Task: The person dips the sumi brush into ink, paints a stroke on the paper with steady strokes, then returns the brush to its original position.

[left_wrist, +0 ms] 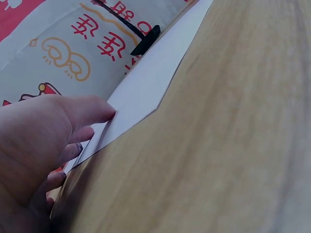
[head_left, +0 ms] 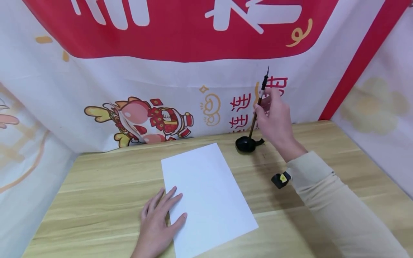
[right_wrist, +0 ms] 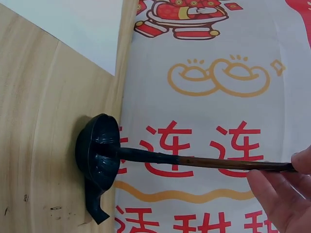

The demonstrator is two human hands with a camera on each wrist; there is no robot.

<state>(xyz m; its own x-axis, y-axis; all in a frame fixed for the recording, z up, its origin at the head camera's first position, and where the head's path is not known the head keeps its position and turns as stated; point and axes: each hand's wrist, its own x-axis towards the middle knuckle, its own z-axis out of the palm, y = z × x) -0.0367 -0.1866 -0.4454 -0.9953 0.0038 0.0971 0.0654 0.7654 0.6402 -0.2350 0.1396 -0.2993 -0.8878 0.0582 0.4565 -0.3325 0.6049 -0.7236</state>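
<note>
Resting on paper (head_left: 209, 199): your spread left hand (head_left: 157, 223); right hand (head_left: 275, 116) pinches brush (head_left: 253, 126) in dish (head_left: 242, 146) near back edge of table (head_left: 106, 193).

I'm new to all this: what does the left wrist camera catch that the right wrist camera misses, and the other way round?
Only the left wrist view shows the left hand, resting over an edge of the white paper. Only the right wrist view shows the right hand, pinching the brush, and a few dark specks by the black dish. Both share the brush, the dish, part of the paper, the tabletop and the printed backdrop.
</note>
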